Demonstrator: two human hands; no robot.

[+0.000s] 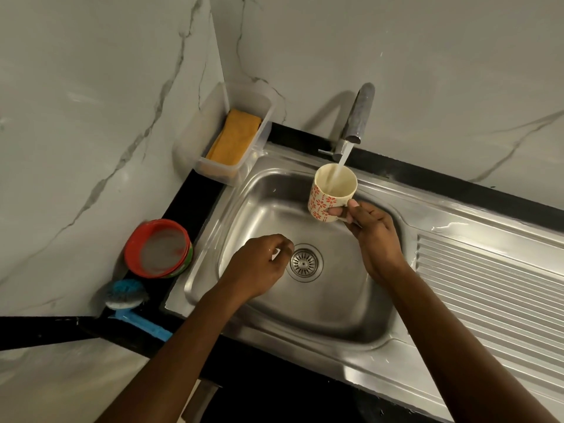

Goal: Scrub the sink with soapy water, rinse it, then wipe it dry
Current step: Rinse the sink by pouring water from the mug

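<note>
The steel sink [268, 190] fills the middle of the view, with a round drain strainer [304, 263] in its floor. My right hand [375, 236] grips the handle of a cream mug with red flowers [331, 195] and holds it upright under the tap [357, 117]. A stream of water runs from the tap into the mug. My left hand [259, 264] hovers over the basin just left of the drain, its fingers loosely curled and holding nothing.
A clear plastic box [259, 135] with an orange cloth [233, 138] stands at the sink's back-left corner. A red tub of soap [158, 248] and a blue-handled scrub brush [128, 296] lie on the black counter, left. The ribbed drainboard [488, 279] extends right.
</note>
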